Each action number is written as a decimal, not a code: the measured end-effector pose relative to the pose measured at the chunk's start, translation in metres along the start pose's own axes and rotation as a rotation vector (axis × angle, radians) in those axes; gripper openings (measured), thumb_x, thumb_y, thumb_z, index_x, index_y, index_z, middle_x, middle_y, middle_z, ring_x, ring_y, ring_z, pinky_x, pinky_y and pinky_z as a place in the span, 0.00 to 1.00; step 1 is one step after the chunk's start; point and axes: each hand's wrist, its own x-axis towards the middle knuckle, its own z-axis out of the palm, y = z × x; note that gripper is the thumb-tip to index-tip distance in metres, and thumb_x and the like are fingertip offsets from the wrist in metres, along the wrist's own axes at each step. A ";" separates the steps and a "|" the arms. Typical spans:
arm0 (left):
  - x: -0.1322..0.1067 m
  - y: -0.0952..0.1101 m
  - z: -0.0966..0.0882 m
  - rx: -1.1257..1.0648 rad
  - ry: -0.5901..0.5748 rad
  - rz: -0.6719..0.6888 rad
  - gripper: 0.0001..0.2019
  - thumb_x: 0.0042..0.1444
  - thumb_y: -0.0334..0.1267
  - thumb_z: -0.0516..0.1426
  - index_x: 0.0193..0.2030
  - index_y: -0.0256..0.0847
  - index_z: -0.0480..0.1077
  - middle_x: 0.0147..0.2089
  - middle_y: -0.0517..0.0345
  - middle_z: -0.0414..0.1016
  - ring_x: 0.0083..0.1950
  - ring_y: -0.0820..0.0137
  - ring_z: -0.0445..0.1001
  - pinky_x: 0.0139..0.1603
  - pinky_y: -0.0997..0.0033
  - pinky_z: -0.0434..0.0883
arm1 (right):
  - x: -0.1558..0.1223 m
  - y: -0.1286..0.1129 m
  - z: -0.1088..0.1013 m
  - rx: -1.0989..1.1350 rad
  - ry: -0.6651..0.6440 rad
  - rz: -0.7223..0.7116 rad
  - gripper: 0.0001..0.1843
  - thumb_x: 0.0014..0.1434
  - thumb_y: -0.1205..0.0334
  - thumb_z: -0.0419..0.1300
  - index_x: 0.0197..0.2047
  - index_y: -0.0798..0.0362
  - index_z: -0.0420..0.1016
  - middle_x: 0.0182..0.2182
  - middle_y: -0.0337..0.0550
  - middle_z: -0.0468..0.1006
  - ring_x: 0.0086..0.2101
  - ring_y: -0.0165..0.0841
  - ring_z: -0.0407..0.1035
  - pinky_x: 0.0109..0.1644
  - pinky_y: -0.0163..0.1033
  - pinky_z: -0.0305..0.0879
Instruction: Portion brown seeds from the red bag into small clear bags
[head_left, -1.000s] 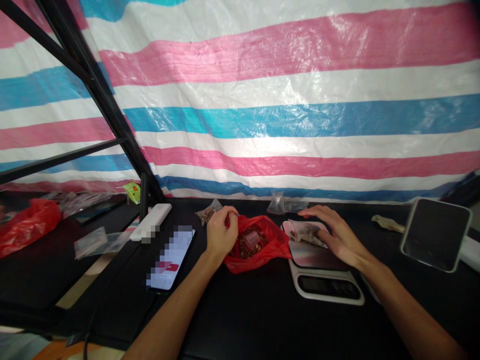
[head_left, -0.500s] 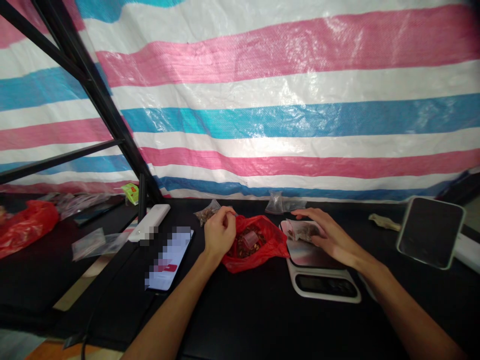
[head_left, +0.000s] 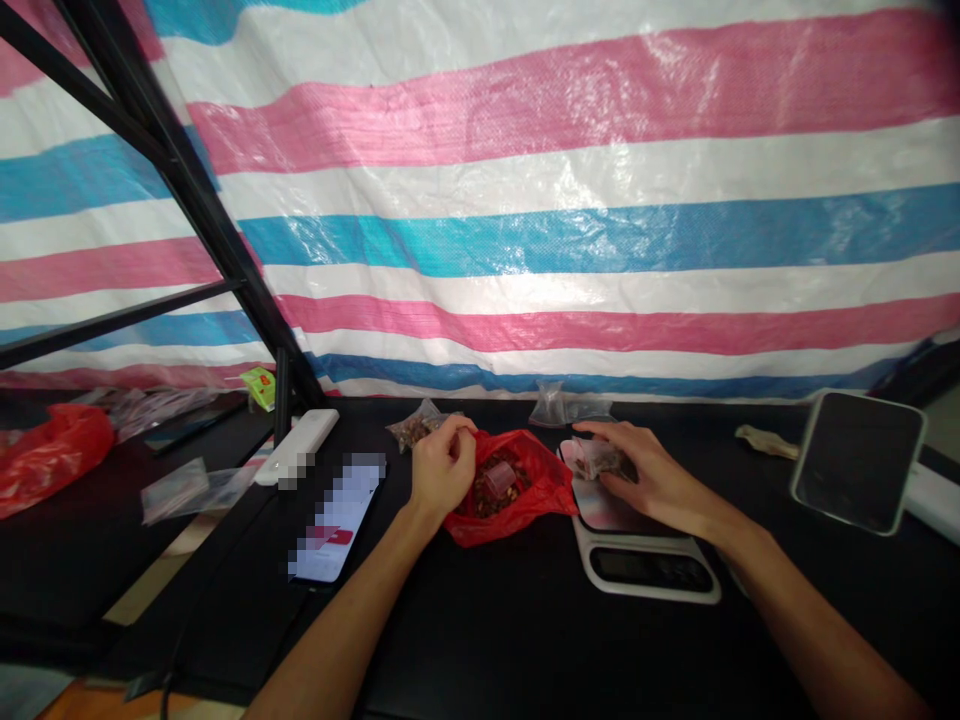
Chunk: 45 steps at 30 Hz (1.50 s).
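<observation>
My left hand (head_left: pixel 442 468) is closed, its curled fingers at the left rim of a red plastic bag (head_left: pixel 551 485). Dark brown bits fill the opened bag, and a small clear plastic cup (head_left: pixel 498 481) lies on them. My right hand (head_left: pixel 652 475) is over a white kitchen scale (head_left: pixel 586 570) with a shiny plate. Its fingers and thumb are apart, on either side of a small clear zip bag (head_left: pixel 592 455) with brown contents that lies on the plate. The hand partly hides that bag.
Behind my left hand lies another filled clear bag (head_left: pixel 412 428); clear bags (head_left: pixel 559 408) lie at the back. A lit phone (head_left: pixel 341 520) and a white bar (head_left: pixel 304 445) are left. A dark-screened tablet-like device (head_left: pixel 859 462) stands right. A black frame post (head_left: pixel 187 200) rises left.
My right hand has shifted slightly left, its thumb closer in to the small zip bag on the scale. My left hand stays at the red bag's rim.
</observation>
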 end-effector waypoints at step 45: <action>-0.029 0.035 0.028 -0.483 -0.288 -0.164 0.21 0.72 0.56 0.47 0.35 0.42 0.62 0.31 0.63 0.62 0.32 0.72 0.61 0.33 0.72 0.61 | 0.004 -0.093 0.060 0.502 0.441 -0.003 0.10 0.69 0.58 0.61 0.52 0.43 0.68 0.37 0.39 0.74 0.34 0.35 0.67 0.40 0.43 0.70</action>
